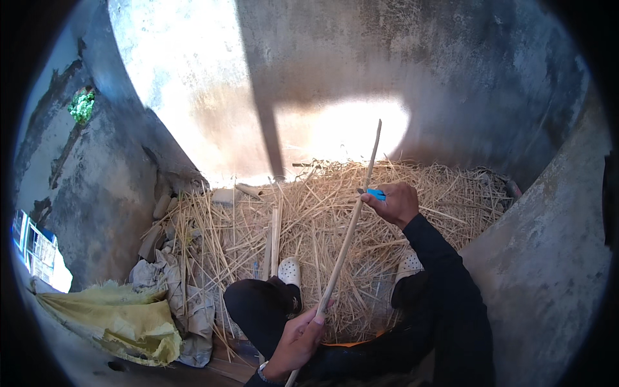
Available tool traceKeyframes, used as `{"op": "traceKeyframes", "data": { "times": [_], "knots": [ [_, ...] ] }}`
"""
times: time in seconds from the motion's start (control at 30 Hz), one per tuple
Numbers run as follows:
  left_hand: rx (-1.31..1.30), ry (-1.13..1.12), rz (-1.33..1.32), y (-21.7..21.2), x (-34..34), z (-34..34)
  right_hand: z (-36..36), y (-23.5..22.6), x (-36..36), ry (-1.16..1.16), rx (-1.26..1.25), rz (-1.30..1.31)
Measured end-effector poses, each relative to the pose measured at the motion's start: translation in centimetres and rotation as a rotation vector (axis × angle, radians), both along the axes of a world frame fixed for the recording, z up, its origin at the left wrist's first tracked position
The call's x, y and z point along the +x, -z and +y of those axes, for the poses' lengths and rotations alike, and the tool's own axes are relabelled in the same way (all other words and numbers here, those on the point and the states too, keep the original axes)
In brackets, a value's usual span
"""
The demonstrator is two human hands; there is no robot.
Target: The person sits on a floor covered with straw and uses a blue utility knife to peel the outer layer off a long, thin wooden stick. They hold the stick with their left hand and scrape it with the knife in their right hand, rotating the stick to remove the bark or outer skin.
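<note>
A long, thin wooden stick [348, 238] slants from my lap up toward the far wall. Around its lower part, my left hand [298, 342] is closed with the thumb along the wood. My right hand [397, 203] is closed on a small blue-handled tool [376, 194], whose dark tip meets the stick in its upper part. Most of that tool is hidden by the fingers, so its exact kind does not show. Beyond the right hand, the stick's far end stands free in the air.
Pale, thin strips [342, 277] cover the floor between my feet and the wall [335, 58]. Flat wooden slats [276, 242] lie near my left white clog [289, 271]. Left are a torn yellow sack [116, 316] and grey cloth [193, 322]. A sloping concrete wall [541, 258] stands close on the right.
</note>
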State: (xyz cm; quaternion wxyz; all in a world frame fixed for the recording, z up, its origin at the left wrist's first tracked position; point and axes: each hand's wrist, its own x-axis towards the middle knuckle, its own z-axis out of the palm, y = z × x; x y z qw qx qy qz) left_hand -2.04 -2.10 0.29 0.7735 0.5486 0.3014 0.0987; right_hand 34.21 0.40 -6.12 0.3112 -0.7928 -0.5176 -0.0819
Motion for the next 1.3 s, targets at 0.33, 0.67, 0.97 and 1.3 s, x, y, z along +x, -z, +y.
{"op": "traceKeyframes", "data": {
  "times": [0.33,0.67,0.97,1.3],
  "knots": [
    [-0.089,0.090,0.028,1.1,-1.2,-1.1,-2.4,0.2,9.7,0.340,-0.116,0.133],
    [-0.108,-0.021,-0.071,1.2,0.9,3.2,-3.8,-2.5,-9.3,-0.416,-0.063,-0.017],
    [-0.165,-0.049,-0.099,1.9,0.8,2.6,-2.5,-1.2,-9.8,-0.415,-0.049,0.046],
    [0.185,-0.009,0.066,0.1,0.8,3.1,-1.3,-0.7,-8.9,-0.385,0.106,-0.140]
  ]
}}
